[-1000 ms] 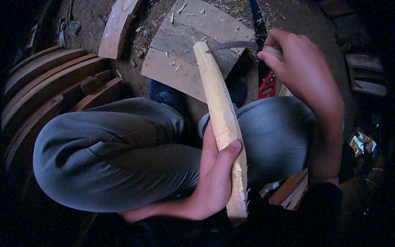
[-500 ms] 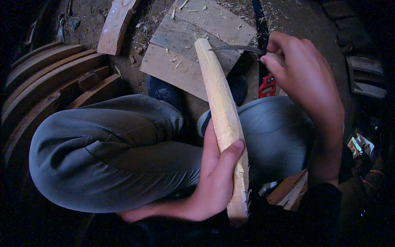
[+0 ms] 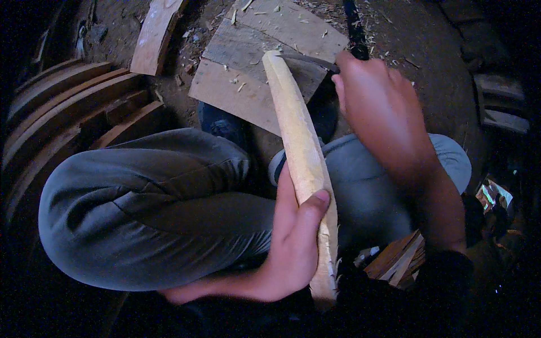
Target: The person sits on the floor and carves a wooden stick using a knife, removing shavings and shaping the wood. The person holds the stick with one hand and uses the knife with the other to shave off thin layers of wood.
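Several curved boards [image 3: 67, 110]: stacked side by side at the far left, their bent edges facing up.
Grey trousers [image 3: 141, 208]: left leg folded, its knee bulging toward the left; the right leg lies behind the right forearm.
Short plank [image 3: 155, 42]: on the dirt floor [image 3: 183, 62], slanting near the top edge.
Dark shoe [image 3: 222, 124]: partly under the lower edge of the flat board.
Flat board [image 3: 225, 93]: planks side by side, tilted in view, pale shavings scattered over it.
Left hand [image 3: 293, 242]: wrapped around the lower part of the pale wooden piece, thumb across its face.
Pale wooden piece [image 3: 301, 143]: long and tapering, between the legs in view, upper end over the flat board; ragged splinters along its lower right edge.
Curved blade [image 3: 311, 59]: dark and thin, its tip at the piece's upper end; contact cannot be told.
Dark bar [image 3: 354, 28]: runs up from just beyond the right hand.
Right hand [image 3: 380, 96]: clenched at the blade's base, covering the handle.
Split wood [image 3: 397, 259]: below the right forearm.
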Tool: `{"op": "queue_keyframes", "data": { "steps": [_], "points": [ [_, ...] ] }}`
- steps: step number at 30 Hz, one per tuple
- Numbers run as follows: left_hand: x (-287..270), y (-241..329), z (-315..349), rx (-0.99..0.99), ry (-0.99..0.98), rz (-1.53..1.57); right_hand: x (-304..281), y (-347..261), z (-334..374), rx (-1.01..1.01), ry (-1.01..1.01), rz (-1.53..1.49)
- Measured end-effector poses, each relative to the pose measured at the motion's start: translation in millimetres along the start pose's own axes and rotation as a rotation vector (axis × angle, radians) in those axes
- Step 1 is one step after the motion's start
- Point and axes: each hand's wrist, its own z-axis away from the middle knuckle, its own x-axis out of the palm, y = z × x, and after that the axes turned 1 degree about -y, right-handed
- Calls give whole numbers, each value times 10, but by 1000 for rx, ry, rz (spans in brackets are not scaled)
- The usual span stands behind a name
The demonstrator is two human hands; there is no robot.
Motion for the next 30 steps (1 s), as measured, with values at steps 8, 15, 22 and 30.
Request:
{"op": "queue_keyframes", "data": {
  "steps": [8,15,22,30],
  "points": [
    [5,24,14,-22,-3,-12,-39,43,-26,-16,16,-34],
    [11,13,15,-24,3,-30,-279,56,49,73,-71,-40],
    [53,31,-10,-36,-7,-37,-258,88,86,25,-7,-14],
    [55,8,-15,-51,-14,-53,-254,24,128,37,-46,23]
  ]
}}
